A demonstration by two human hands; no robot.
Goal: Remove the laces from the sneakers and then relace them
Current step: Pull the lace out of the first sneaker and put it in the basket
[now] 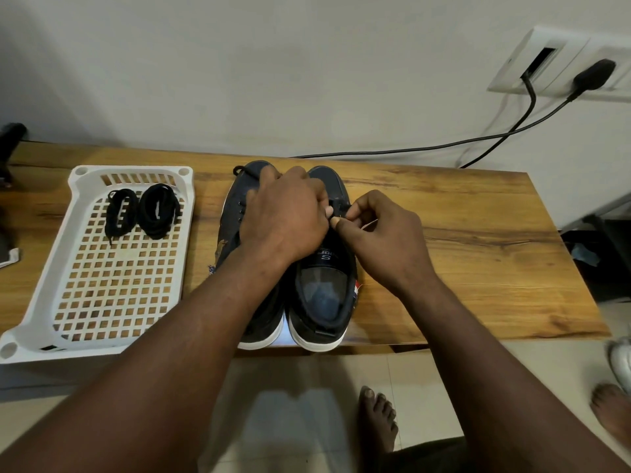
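While the 2 sneakers stand side by side on the bench (461,233), toes pointing far and heels at the near edge, both hands meet over the lacing of the right sneaker (321,295). The right hand (382,233) has thumb and forefinger closed in a tight pinch grip on a short black stretch of lace (338,203) at the far eyelets. The left hand (283,216) reaches across the left sneaker (232,213), fingers curled down onto that same lace, hiding most of the eyelet rows.

The lace lies just far and left of the right fingertips. The sneaker's long axis runs near to far, so I judge the next pull or threading goes across it. The right hand is nearer the eyelet. Whether the lace is coming out or going in cannot be told.

To the left, a white tray (37,295) holds 2 coiled black laces (121,208).
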